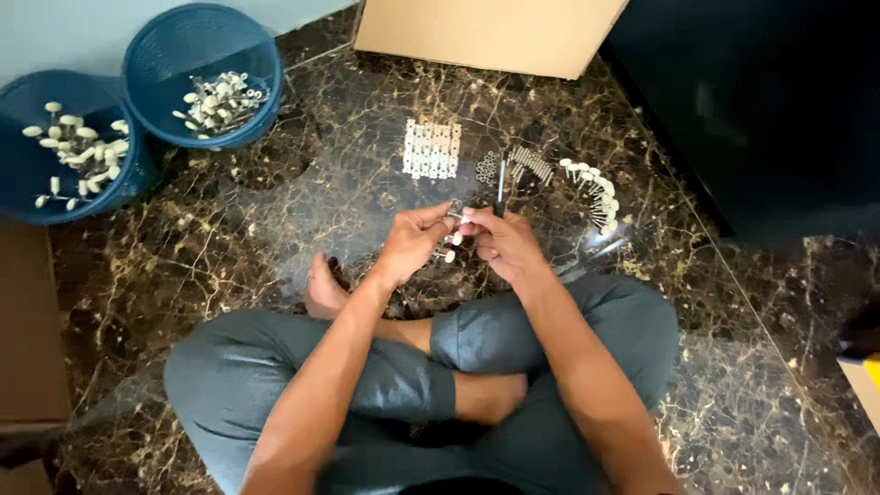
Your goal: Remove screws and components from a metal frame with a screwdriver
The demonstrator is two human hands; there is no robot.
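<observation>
At about ten o'clock from the hands stand two round blue plastic baskets with mesh walls, the outer basket [37, 160] and the nearer basket [206, 55], each holding a loose scatter of small cream-white pieces with thin metal stems. The floor [275, 229] is dark polished marble, brown-black with gold veins and a glossy sheen, and the person sits cross-legged on it in grey trousers. At the middle, the left hand [411, 243] is closed in a pinch on a small metal bracket [456, 212], thumb and fingertips clamping it at its left end, so the piece juts toward three o'clock, straight at the other hand. The right hand [500, 240] meets it there, fingers curled around something small at the bracket's free end; whether it truly grips a part I cannot tell, since motion blurs the fingertips. Both hands are equally near the bracket, touching it from opposite sides. At twelve o'clock from the hands lies a flat block of pale perforated metal plates [431, 148]; just right of it a cluster of small washers [487, 169], a dark-handled screwdriver [500, 194] lying along the twelve-to-six line, a fan of screws [532, 165], and at two o'clock a curved row of white-capped pieces [598, 194]. A cardboard box [486, 32] sits beyond.
</observation>
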